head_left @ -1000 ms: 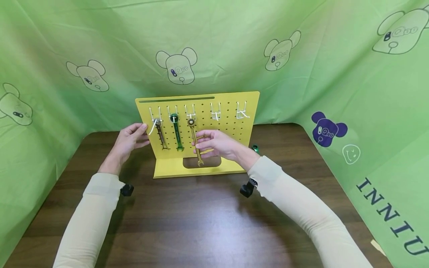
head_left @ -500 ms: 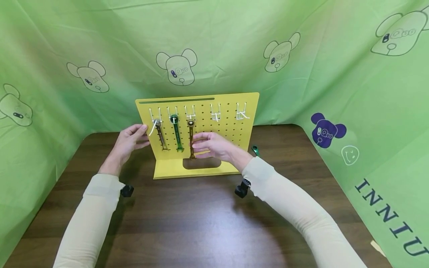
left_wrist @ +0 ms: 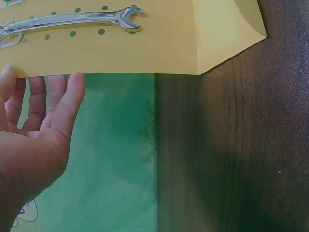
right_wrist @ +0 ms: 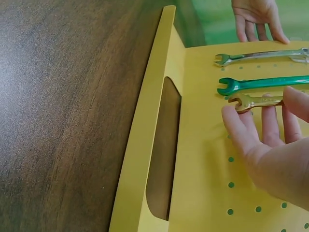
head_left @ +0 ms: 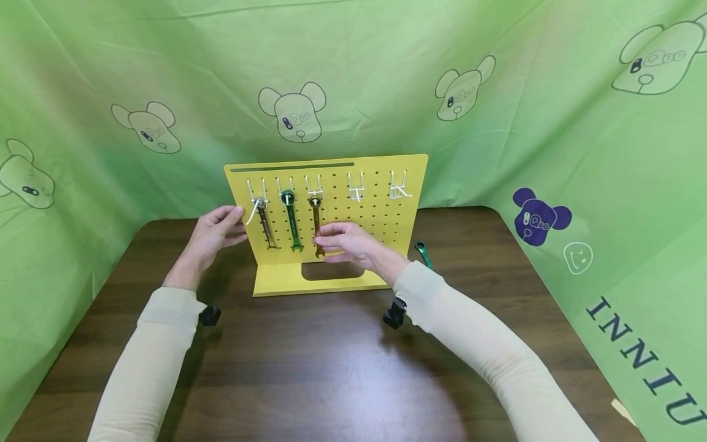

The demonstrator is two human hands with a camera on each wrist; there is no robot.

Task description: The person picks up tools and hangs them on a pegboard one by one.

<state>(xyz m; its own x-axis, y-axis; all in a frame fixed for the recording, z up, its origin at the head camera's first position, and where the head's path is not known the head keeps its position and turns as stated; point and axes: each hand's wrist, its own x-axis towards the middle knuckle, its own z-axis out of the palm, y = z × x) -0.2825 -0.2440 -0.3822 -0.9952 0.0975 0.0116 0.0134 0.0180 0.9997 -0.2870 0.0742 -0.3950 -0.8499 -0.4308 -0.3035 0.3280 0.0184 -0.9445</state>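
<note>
Right hand (head_left: pixel 353 244): your thumb and fingers clamp the golden wrench (right_wrist: pixel 249 102).
Golden wrench: open end down, ring end at the third hook (head_left: pixel 313 193) from the left edge of the yellow pegboard (head_left: pixel 278 258).
Left hand (head_left: pixel 212 232): you pinch the pegboard's left edge.
Hanging alongside: green wrench (head_left: pixel 291 222), then silver wrench (left_wrist: pixel 72 19) nearest that edge.
Loose wrench (head_left: pixel 423 252): on the table (head_left: pixel 309 356), beside the pegboard's right edge, partly hidden by your sleeve (head_left: pixel 475 337).
Backdrop: green curtain (head_left: pixel 375 61) beyond the table's far edge.
</note>
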